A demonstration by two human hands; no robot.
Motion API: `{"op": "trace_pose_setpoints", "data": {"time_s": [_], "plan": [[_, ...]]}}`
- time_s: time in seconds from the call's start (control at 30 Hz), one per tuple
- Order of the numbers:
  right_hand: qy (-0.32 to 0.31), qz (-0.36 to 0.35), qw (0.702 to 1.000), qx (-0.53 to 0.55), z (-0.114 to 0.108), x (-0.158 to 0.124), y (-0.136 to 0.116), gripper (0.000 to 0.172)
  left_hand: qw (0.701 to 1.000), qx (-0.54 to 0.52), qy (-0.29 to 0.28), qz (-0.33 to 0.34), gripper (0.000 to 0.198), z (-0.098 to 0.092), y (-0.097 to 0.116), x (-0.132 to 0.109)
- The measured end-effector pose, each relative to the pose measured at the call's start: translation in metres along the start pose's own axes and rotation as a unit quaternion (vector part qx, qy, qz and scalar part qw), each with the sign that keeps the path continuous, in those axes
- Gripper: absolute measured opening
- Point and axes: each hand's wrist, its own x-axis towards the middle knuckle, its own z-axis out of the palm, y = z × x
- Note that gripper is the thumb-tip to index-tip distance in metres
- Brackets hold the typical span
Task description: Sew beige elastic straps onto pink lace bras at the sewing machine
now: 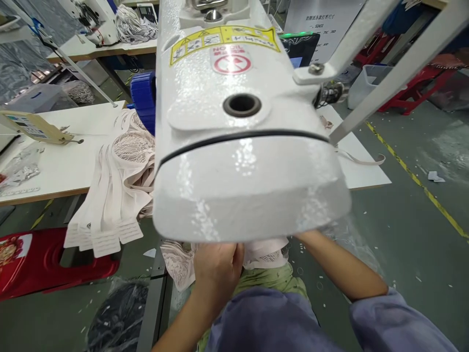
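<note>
A white sewing machine (242, 161) fills the middle of the view, its head end toward the camera. It stands on a white tabletop (62, 166). To its left, a stack of lace pieces (117, 195) with long pale straps hangs over the front edge. Just below the machine's head lies the pink lace fabric (266, 256), bunched at the tabletop's near edge. The left hand (217, 269) is curled around this fabric, fingers pinching it. The right forearm (337, 271) reaches under the machine. The right hand is hidden there, so its grip cannot be told.
</note>
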Motion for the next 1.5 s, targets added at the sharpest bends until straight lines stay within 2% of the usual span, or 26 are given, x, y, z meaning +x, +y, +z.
{"op": "trace_pose_setpoints", "data": {"time_s": [0.13,0.3,0.6,0.73,0.9,1.3,1.5], "plan": [[-0.008,0.0,1.0,0.014,-0.001,-0.004,-0.007,0.01,0.999,0.044,0.011,0.026,0.031,-0.007,-0.006,0.0],[-0.009,-0.023,0.999,0.035,0.001,-0.006,-0.014,0.012,0.995,0.071,0.05,0.052,0.033,-0.018,-0.012,0.002],[-0.01,-0.006,0.999,0.045,-0.006,-0.006,-0.02,0.013,0.987,0.077,0.109,0.086,0.03,-0.017,-0.018,0.005],[-0.008,0.003,0.999,0.053,-0.008,-0.005,-0.016,0.016,0.991,0.04,0.107,0.069,0.031,-0.015,-0.016,0.008],[0.017,-0.026,0.998,0.052,-0.006,-0.005,-0.009,0.014,0.993,0.02,0.099,0.056,0.033,-0.014,-0.014,0.011],[-0.005,-0.016,1.0,0.023,-0.018,-0.008,-0.012,0.013,0.992,0.042,0.095,0.077,0.035,-0.015,-0.01,0.017],[0.008,-0.013,0.999,0.033,-0.021,-0.008,-0.015,0.015,0.993,0.019,0.093,0.077,0.035,-0.018,-0.012,0.016]]}}
